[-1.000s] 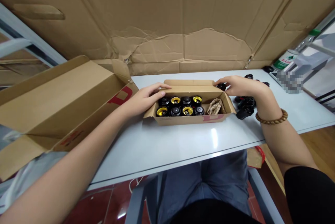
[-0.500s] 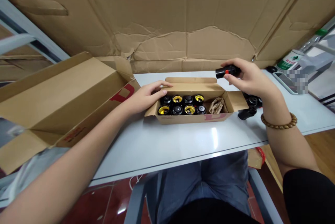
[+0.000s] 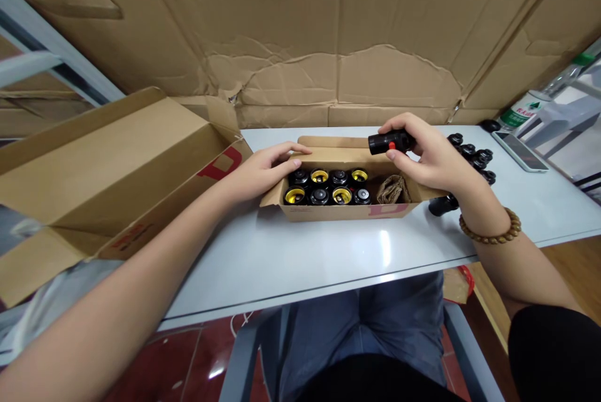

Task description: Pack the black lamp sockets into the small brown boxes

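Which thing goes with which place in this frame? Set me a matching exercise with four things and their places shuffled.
Things
1. Black cylinder with a red spot
2. Crumpled brown paper
3. Phone
4. Left hand

Places
A. On the table, near the green-capped bottle
B. At the left end of the small box
C. In the grasp of the right hand
D. Inside the small box, in its right part

Pairs: 1-C, 2-D, 3-A, 4-B
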### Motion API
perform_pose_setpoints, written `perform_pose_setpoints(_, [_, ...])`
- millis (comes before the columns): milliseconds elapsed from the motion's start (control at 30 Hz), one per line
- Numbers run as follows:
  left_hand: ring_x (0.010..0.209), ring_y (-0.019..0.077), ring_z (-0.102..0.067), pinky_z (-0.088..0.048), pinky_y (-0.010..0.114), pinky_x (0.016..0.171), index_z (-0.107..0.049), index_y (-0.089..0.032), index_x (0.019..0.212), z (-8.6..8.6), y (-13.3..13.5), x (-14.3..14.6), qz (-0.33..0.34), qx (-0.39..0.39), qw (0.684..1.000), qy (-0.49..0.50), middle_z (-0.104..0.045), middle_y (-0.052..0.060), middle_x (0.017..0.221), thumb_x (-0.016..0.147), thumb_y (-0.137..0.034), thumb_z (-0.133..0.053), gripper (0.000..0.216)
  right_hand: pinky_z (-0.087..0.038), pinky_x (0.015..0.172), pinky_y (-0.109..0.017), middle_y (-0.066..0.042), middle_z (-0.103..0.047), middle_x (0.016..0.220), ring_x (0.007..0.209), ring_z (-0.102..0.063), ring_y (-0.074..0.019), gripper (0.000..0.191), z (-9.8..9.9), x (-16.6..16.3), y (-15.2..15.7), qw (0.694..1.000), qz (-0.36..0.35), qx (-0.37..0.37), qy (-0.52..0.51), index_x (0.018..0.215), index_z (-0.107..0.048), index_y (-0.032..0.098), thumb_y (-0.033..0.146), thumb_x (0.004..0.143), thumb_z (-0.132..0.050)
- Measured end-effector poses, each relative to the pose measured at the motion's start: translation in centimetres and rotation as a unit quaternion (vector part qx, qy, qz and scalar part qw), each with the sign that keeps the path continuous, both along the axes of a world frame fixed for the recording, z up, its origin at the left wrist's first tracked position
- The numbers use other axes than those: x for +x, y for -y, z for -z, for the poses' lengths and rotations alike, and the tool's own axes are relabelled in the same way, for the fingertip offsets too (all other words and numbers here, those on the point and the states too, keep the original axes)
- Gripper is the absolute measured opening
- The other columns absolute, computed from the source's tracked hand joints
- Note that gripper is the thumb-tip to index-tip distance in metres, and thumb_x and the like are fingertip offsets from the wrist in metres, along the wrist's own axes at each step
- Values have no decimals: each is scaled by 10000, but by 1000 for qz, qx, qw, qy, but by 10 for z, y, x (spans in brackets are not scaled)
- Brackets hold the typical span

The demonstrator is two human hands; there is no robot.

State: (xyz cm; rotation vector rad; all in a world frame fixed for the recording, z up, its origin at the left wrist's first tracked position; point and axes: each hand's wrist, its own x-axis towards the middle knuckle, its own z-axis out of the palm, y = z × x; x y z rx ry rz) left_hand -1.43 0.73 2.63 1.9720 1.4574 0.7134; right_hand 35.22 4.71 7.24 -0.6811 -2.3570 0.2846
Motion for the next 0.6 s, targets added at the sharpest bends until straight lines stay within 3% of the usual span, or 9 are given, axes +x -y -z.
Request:
perform_pose_setpoints(133, [1250, 391, -704, -568, 533, 1122, -748, -263, 1439, 0, 0, -1, -2, -7, 1000, 4, -803, 96, 1307, 1011, -697, -583, 632, -597, 1071, -522, -120, -721, 1353, 1247, -700, -339, 394, 6, -5, -1, 1000, -25, -1, 1, 1377, -668, 273, 198, 990, -680])
perform_pose_setpoints(300, [1307, 398, -690, -536, 554, 1177, -741, -258, 1454, 1, -1, 0, 2, -4, 1000, 5, -791, 101, 1376, 1020, -678, -581, 625, -601, 1064, -499, -124, -730, 1364, 1209, -715, -309, 349, 8, -10, 3, 999, -41, -24, 10, 1390, -634, 267, 192, 1048, -636])
perform_pose_setpoints(600, [1351, 411, -672, -525, 561, 1199, -737, -251, 1457, -1, 0, 0, 1, -4, 1000, 2, -779, 103, 1413, 1021, -669, -573, 626, -601, 1012, -481, -119, -731, 1312, 1193, -714, -313, 392, 16, -13, -2, 999, -45, 25, -5, 1381, -648, 263, 181, 998, -643])
